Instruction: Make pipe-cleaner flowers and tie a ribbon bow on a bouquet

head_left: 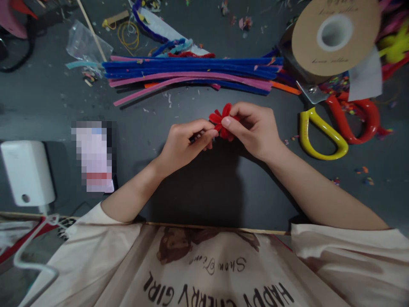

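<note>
Dark grey surface [198, 187], strewn with tiny colourful scraps, under rather dim light. Across the far side, a bundle of blue and pink pipe cleaners [191, 70], lying crosswise; to the right, a cardboard reel [303, 47] and, just below, scissors [312, 90] with one yellow and one red handle. Over on the left, a phone [110, 185] with a blurred-out screen, and beside it a white power bank [28, 170] with a cable plugged in.

Between both hands, near the middle and just short of the bundle: a small red flower [220, 118] of fuzzy loops. Held in the right hand [255, 128] with thumb and forefinger pressed together over its right part. Pinched at its lower left edge by the left hand [188, 140], thumb and forefinger nearly meeting; impossible to tell whether on a petal or a stem. Remaining left fingers curled under, mostly hidden.

Probably at the stage of shaping the petals, judging by the close two-handed pinch. Likely calling next for a firm hold on the right and a small bend or twist on the left, without crushing the loops.

Roughly round overall, so without a clear long axis; tallest petal pointing away from the body, leaning slightly right, with shorter ones fanning left.
</note>
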